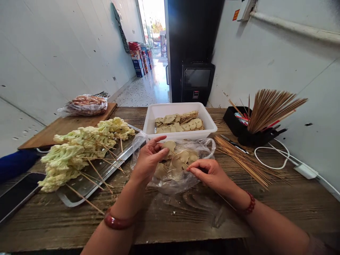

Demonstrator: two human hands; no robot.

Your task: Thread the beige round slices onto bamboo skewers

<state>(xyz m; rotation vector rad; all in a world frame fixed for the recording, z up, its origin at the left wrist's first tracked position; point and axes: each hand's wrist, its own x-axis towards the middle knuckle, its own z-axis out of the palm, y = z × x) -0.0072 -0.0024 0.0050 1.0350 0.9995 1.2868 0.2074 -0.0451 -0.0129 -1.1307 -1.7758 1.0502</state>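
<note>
My left hand [148, 157] pinches a thin, round beige slice [170, 145] between thumb and fingers, the index finger stretched out. My right hand [209, 173] is closed on a thin bamboo skewer [187, 165], whose front end points toward the slices. Whether the tip has pierced the slice I cannot tell. Beneath both hands an opened clear plastic bag [175, 186] holds several more beige slices [160, 170]. Just behind it, a white plastic tub [180, 135] contains rows of skewered slices [192, 124].
Skewered cauliflower [79, 148] lies on a metal tray [92, 189] at left. Behind it, a wrapped bag of food [86, 104] rests on a wooden board [45, 136]. Loose skewers [244, 161], a black holder of skewers [255, 138] and a white cable [289, 161] are at right.
</note>
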